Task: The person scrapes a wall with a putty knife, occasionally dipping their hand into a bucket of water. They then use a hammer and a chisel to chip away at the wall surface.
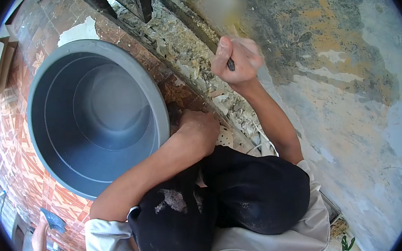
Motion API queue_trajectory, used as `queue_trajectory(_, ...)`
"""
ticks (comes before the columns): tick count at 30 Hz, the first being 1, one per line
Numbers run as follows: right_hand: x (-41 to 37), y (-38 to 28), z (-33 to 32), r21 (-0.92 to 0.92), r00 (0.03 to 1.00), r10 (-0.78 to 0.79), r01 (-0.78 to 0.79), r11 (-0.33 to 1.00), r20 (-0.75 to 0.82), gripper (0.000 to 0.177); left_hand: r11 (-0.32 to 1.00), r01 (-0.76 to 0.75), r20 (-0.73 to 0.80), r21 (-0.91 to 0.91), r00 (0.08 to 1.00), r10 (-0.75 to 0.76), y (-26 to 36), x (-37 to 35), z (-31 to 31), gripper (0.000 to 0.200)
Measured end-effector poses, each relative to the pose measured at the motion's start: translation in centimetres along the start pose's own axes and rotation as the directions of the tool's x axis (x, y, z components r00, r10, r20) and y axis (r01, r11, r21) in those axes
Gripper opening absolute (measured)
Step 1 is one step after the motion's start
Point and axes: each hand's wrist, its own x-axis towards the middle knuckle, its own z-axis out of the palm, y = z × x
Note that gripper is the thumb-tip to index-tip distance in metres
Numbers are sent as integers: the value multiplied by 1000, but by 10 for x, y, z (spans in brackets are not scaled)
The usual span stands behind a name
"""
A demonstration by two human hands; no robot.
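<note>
My right hand [239, 61] is closed in a fist around a dark handle [231, 65], whose end shows below the thumb. Whatever the handle belongs to is hidden or blurred above the fist. The fist is over the edge between a strip of broken mortar [185, 55] and the patchy grey wall [329, 61]. My left hand [200, 128] is low beside the rim of a large grey tub [161, 105], its wrist bent and its fingers hidden. A small amount of cloudy liquid [117, 94] shows in the bottom of the tub.
Patterned reddish tiles [11, 137] cover the floor on the left. Dark metal legs [142, 4] stand at the top. Close to my knees [254, 187] lies a thin white cable [265, 136]. At the lower left, another person's limb [40, 242] is partly visible.
</note>
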Motion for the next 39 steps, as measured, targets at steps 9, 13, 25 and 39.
queue_trajectory(9,-14,17,14,110,995,-32,21,994,92,32,1000,-11,58,9,998,10,4,1,-1,23)
queue_trajectory(13,-3,-2,7,128,995,-83,91,988,-63,30,1000,-27,36,6,999,27,-1,2,0,22)
queue_trajectory(25,-1,-1,-1,97,999,-18,22,995,-41,30,1000,-23,42,18,999,22,-1,3,-2,22)
queue_trajectory(39,-7,8,0,52,999,-5,2,999,54,19,1000,-18,43,11,999,18,0,0,-1,22)
